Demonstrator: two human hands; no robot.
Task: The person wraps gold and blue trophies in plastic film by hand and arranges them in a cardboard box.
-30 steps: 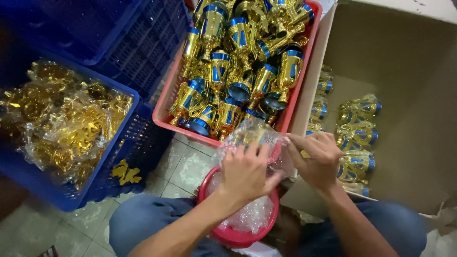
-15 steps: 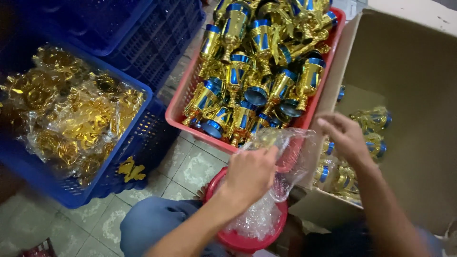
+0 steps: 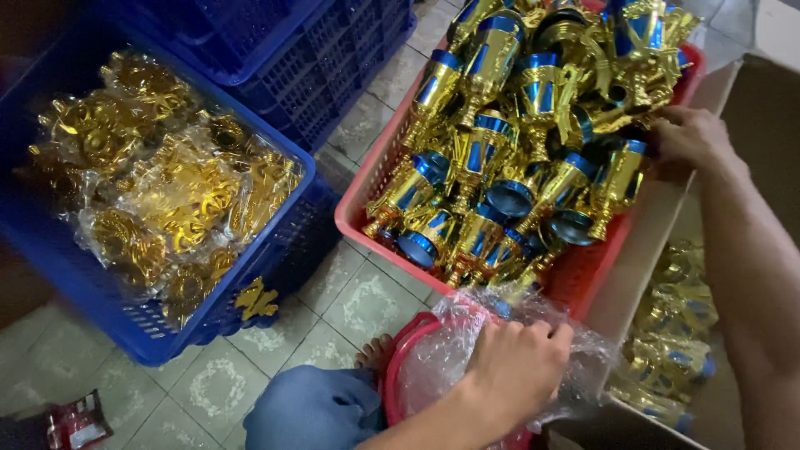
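Now, left hand: fingers curled shut on clear plastic bags heaped in the red tub, near edge of floor.
Right hand: fingers bent, gripping a gold-and-blue trophy cup at the red crate's right edge.
Far left: blue crate, bagged gold parts.

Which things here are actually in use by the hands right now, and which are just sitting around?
In use:
left hand gripping clear plastic bags in the red tub
right hand reaching among the gold-and-blue trophy cups in the red crate

Sitting around:
blue crate of bagged gold parts
stacked blue crates
cardboard box of bagged cups
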